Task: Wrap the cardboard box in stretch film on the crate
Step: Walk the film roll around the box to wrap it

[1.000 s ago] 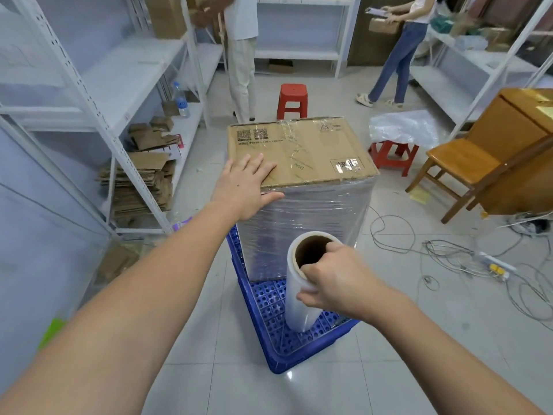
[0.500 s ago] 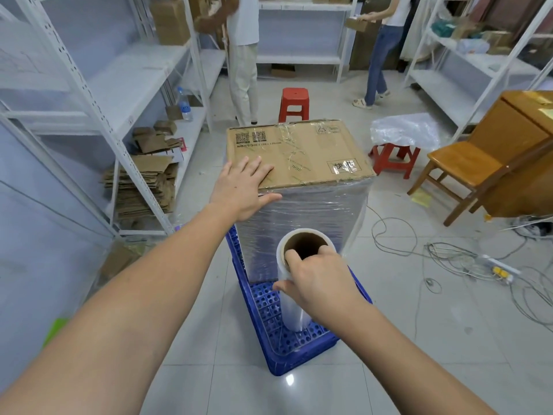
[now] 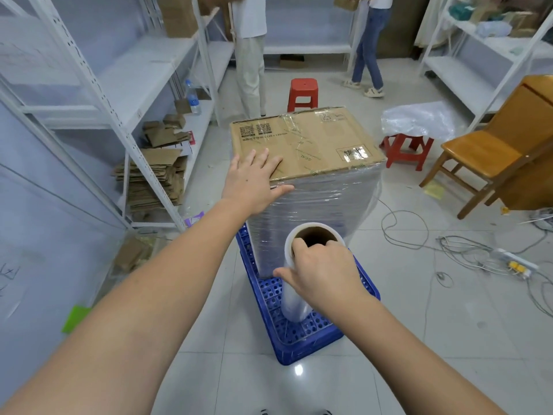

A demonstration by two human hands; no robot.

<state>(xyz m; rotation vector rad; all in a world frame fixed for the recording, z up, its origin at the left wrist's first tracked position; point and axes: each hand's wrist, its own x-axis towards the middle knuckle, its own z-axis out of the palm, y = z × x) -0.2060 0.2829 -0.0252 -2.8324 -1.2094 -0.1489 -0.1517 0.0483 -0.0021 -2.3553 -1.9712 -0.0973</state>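
A tall cardboard box [image 3: 311, 142] stands upright on a blue perforated plastic crate [image 3: 302, 339] on the floor. Clear stretch film covers the box's sides; its brown top is bare. My left hand [image 3: 254, 181] lies flat on the near left corner of the box top, fingers spread, thumb over the edge. My right hand [image 3: 323, 274] grips the upper end of an upright roll of stretch film [image 3: 294, 298], fingers hooked into its cardboard core. The roll stands close to the near side of the box, over the crate.
White metal shelving [image 3: 125, 85] with flattened cardboard [image 3: 152, 181] lines the left. Two red stools [image 3: 302, 94] [image 3: 407, 148], a wooden chair [image 3: 475, 163] and loose cables [image 3: 466, 253] lie right and behind. Two people [image 3: 251, 55] [image 3: 369, 46] stand at the far shelves.
My right hand has carried the film roll leftward along the near side of the box. My left hand has stayed on the box top. The far person on the right has stepped left.
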